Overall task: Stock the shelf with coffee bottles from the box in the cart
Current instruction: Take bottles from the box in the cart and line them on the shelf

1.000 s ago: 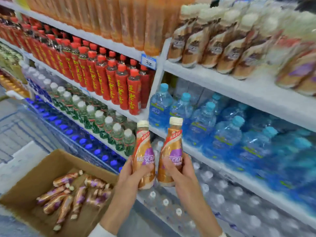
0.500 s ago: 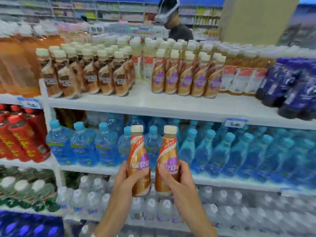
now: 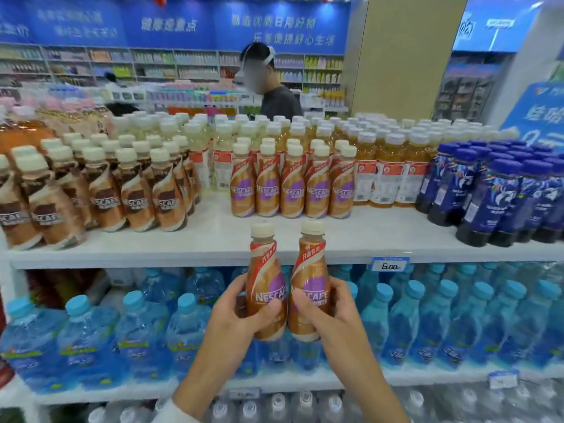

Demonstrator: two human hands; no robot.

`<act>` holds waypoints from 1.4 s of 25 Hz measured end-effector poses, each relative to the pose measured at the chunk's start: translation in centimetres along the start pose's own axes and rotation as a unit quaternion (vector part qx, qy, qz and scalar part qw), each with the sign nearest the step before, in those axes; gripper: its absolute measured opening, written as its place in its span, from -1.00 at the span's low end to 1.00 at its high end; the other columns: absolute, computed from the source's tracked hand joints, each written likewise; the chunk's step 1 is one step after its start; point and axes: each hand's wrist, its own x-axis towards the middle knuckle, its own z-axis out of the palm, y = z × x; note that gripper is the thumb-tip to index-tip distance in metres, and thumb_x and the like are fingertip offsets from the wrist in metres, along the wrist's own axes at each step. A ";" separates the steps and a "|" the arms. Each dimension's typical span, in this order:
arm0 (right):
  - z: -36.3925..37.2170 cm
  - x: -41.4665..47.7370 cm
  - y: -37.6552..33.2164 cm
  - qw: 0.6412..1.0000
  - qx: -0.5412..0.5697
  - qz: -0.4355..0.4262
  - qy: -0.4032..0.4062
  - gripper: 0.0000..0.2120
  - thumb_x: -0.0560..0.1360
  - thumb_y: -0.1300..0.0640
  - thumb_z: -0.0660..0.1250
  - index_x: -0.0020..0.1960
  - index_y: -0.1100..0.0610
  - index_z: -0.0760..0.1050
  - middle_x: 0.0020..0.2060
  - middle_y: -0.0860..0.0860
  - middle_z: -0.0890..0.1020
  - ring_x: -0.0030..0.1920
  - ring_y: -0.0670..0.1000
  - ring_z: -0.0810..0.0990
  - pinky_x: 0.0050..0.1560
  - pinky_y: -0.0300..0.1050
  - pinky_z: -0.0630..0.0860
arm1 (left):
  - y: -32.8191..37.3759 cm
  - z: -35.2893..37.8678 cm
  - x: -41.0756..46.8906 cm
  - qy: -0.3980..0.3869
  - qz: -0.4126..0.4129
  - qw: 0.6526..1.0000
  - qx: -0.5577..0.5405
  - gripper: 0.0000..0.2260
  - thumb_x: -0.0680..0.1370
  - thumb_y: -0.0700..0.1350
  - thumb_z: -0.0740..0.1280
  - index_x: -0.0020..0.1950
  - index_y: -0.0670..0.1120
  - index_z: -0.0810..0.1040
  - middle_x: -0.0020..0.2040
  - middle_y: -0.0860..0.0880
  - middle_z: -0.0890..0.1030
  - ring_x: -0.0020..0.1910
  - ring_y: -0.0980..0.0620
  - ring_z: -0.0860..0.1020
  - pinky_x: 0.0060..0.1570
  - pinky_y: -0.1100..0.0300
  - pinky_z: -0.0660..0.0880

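Now left hand (image 3: 235,315), right hand (image 3: 332,312) grip glossy tapered coffee bottles (image 3: 265,270) — seemingly plastic.

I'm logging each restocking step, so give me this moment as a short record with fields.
left hand: holds left coffee bottle, upright
right hand: holds right coffee bottle, upright
bottle position: side by side, at the front edge of the top shelf
open spot: bare shelf front before the matching purple-label row
neighbours: brown-label coffee bottles left, dark blue bottles right
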 end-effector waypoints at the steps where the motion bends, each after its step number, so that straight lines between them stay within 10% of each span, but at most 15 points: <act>1: 0.6 1.6 -0.7 1.000 -0.004 -0.015 -0.004 -0.46 0.34 -0.11 0.57 0.22 0.00 0.48 -0.05 -0.11 0.72 -0.02 -0.08 0.72 -0.12 -0.27 0.61 | 0.8 -0.4 1.7 0.003 0.017 1.000 0.012 -0.43 0.24 0.09 0.62 0.21 0.00 0.63 0.05 -0.04 0.74 0.04 0.00 0.71 -0.05 0.22 0.62; 10: 6.0 13.9 -3.1 0.994 -0.058 -0.087 -0.013 -0.58 0.47 0.08 0.54 0.16 -0.10 0.36 0.08 -0.06 0.66 -0.02 -0.23 0.67 -0.11 -0.35 0.58 | 3.8 -4.3 14.0 0.032 0.095 0.990 0.101 -0.61 0.46 -0.25 0.56 0.14 0.11 0.56 0.02 0.14 0.72 -0.03 0.23 0.68 -0.11 0.37 0.58; 22: 4.6 12.7 -1.0 0.986 -0.136 -0.100 0.007 -0.25 0.34 -0.14 0.60 0.39 -0.13 0.27 0.23 -0.27 0.52 0.19 -0.33 0.53 0.11 -0.45 0.51 | 1.7 -3.8 12.4 0.084 0.079 0.984 0.133 -0.37 0.39 0.03 0.62 0.36 0.21 0.40 0.21 0.28 0.57 0.12 0.36 0.58 -0.05 0.49 0.53; 29: 4.9 12.8 0.3 0.967 -0.192 -0.148 0.074 -0.47 0.40 0.02 0.59 0.28 -0.17 0.45 0.10 -0.25 0.64 0.11 -0.25 0.61 0.06 -0.41 0.55 | 1.1 -4.2 12.5 0.171 0.064 0.964 0.196 -0.49 0.34 -0.02 0.66 0.15 0.20 0.47 0.04 0.25 0.63 0.00 0.42 0.59 -0.14 0.56 0.48; 35: 5.5 16.0 -0.3 0.961 -0.244 -0.119 0.045 -0.43 0.46 0.04 0.53 0.42 -0.07 0.44 0.21 -0.17 0.64 0.17 -0.14 0.62 0.26 -0.04 0.58 | 1.6 -4.9 15.0 0.159 0.046 0.963 0.215 -0.50 0.43 -0.12 0.59 0.33 0.05 0.52 0.10 0.19 0.64 -0.03 0.36 0.62 -0.15 0.52 0.50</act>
